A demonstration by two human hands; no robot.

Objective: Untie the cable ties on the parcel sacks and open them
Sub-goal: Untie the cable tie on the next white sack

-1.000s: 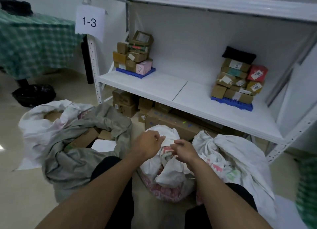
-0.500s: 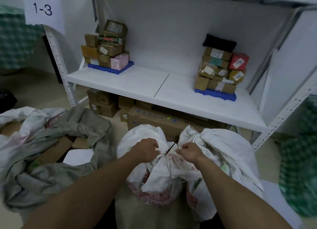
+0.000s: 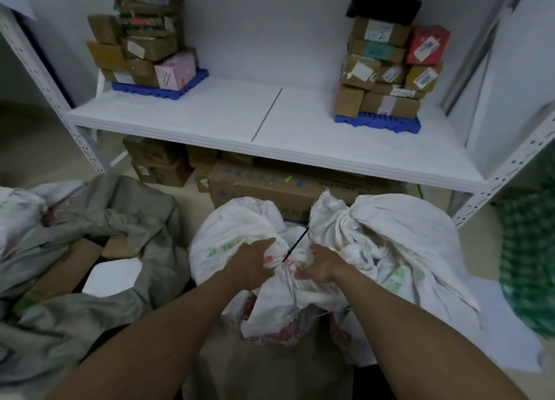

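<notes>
Head view: your left hand [image 3: 253,263] clutches the white sack [image 3: 270,297]'s gathered neck on the floor; your right hand [image 3: 322,266] lies loosely against it. Its black cable tie [image 3: 295,245] remains fastened; the grey sack [image 3: 90,249] already gapes.

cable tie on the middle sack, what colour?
Black; the cable tie shows best in the head view.
</notes>
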